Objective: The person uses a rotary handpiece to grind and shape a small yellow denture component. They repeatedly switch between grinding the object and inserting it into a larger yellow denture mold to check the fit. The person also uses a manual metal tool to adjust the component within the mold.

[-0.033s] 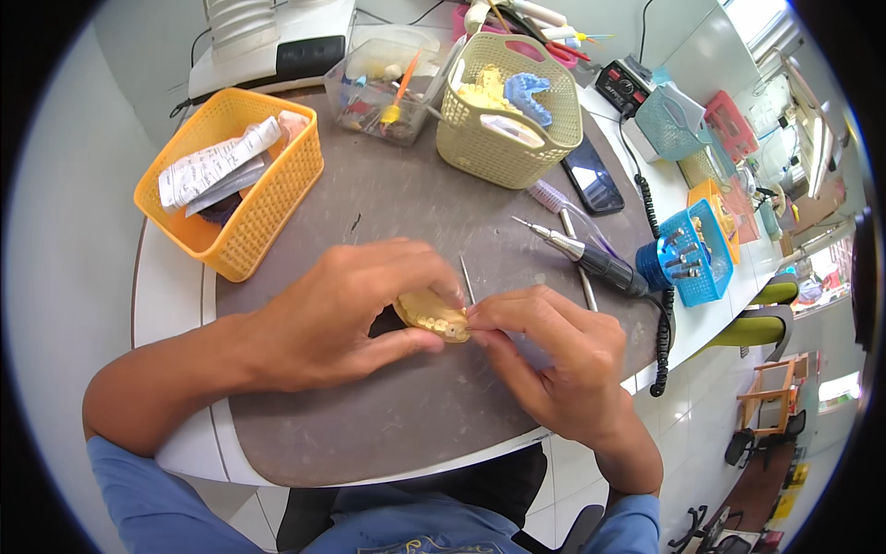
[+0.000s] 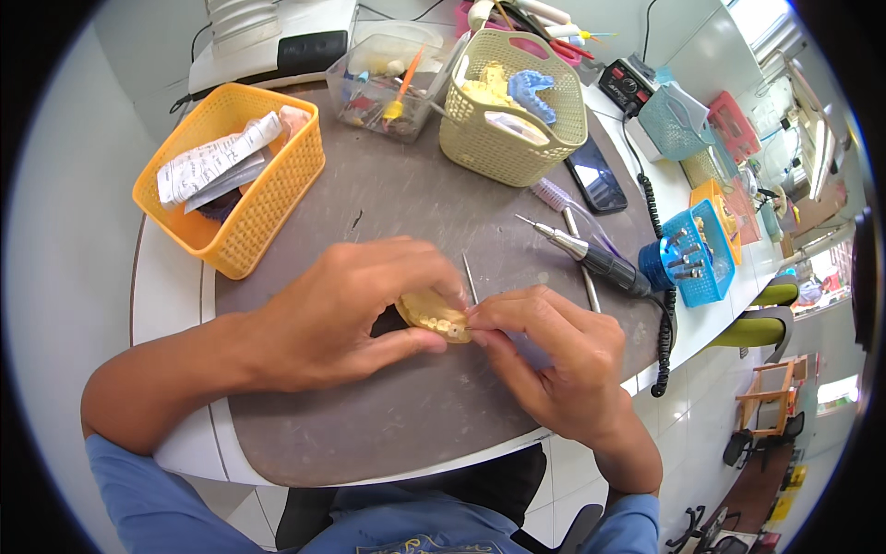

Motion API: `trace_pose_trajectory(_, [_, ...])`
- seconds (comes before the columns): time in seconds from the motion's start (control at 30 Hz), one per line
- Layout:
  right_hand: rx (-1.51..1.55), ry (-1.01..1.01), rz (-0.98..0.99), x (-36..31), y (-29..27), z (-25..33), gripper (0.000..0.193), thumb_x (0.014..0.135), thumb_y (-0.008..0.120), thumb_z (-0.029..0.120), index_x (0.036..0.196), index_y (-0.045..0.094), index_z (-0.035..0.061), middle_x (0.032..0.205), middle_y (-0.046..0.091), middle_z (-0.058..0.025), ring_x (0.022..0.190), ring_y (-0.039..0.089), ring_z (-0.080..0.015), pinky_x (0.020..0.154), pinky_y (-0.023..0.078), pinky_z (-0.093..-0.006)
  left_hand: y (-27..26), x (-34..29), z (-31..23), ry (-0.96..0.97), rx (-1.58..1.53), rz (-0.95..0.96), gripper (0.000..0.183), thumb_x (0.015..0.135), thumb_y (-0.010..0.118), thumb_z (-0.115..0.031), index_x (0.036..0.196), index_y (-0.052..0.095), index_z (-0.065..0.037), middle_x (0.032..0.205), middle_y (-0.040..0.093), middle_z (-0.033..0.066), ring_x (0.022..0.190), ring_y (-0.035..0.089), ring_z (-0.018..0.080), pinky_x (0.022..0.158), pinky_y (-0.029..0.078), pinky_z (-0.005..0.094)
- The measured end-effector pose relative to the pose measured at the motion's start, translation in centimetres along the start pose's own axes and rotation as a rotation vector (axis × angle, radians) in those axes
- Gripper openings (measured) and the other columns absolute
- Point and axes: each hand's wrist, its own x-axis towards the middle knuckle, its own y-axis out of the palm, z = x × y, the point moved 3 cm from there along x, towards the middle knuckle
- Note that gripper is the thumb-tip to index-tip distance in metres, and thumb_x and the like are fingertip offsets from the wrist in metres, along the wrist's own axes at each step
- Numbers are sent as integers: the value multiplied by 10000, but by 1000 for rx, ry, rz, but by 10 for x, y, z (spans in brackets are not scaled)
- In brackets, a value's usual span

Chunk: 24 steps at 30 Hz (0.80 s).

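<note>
A yellowish dental cast (image 2: pixel 434 317) with a row of teeth is gripped in my left hand (image 2: pixel 365 300), fingers over its back and the thumb along its near side. Against the cast's right end, the thumb and index finger of my right hand (image 2: pixel 544 337) are pinched together. Whatever they hold is too small to make out. Just beyond the cast, a thin metal instrument (image 2: pixel 470 277) lies on the brown mat (image 2: pixel 369 434), its lower end hidden behind my right hand. A handpiece (image 2: pixel 591 258) rests to the right, tip pointing left.
An orange basket (image 2: pixel 268 222) with papers stands at the left. Farther back are a clear tray (image 2: pixel 369 106) of small tools and a green basket (image 2: pixel 498 152) with a blue dental impression. A phone (image 2: pixel 598 175), a blue bur holder (image 2: pixel 657 263) and a coiled cord (image 2: pixel 663 351) line the right.
</note>
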Motion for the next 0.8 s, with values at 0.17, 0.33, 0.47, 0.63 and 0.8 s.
trace_pose_trajectory(0.17, [2, -10, -9, 0, 5, -4, 187, 789, 768, -64, 954, 719, 9, 917, 754, -118, 769, 747, -221, 671, 571, -292, -1, 0, 3, -14, -39, -6, 299, 812, 836, -78, 1052, 664, -38, 1116, 725, 112, 1047, 700, 280, 900, 555, 379])
trace_pose_trajectory(0.33, [-21, -35, -6, 3, 8, -5, 196, 777, 784, -60, 952, 726, 7, 909, 753, -125, 762, 747, -223, 662, 577, -294, -2, -1, 5, -21, -44, -18, 287, 813, 835, -78, 1043, 669, -42, 1114, 732, 109, 1034, 708, 277, 893, 560, 376])
trace_pose_trajectory(0.47, [-28, -43, -16, 3, 8, -5, 207, 775, 796, -37, 960, 723, 18, 904, 743, -108, 746, 736, -222, 643, 574, -300, -2, -1, 4, -32, -42, -16, 283, 810, 837, -80, 1039, 673, -42, 1112, 735, 107, 1032, 711, 275, 890, 562, 374])
trace_pose_trajectory(0.63, [-54, -63, -42, 2, 11, -4, 212, 775, 802, 7, 964, 718, 50, 895, 723, -68, 723, 716, -222, 621, 565, -319, -2, -1, 3, -26, -44, -26, 285, 809, 839, -81, 1040, 678, -41, 1109, 737, 108, 1030, 713, 275, 887, 562, 376])
trace_pose_trajectory(0.8, [-86, -95, -28, 1, 10, -3, 249, 755, 808, 5, 986, 727, 57, 912, 722, -62, 722, 714, -218, 623, 565, -315, -1, -1, 4, -23, -46, -23, 294, 808, 841, -88, 1047, 677, -39, 1101, 736, 108, 1021, 714, 279, 881, 563, 376])
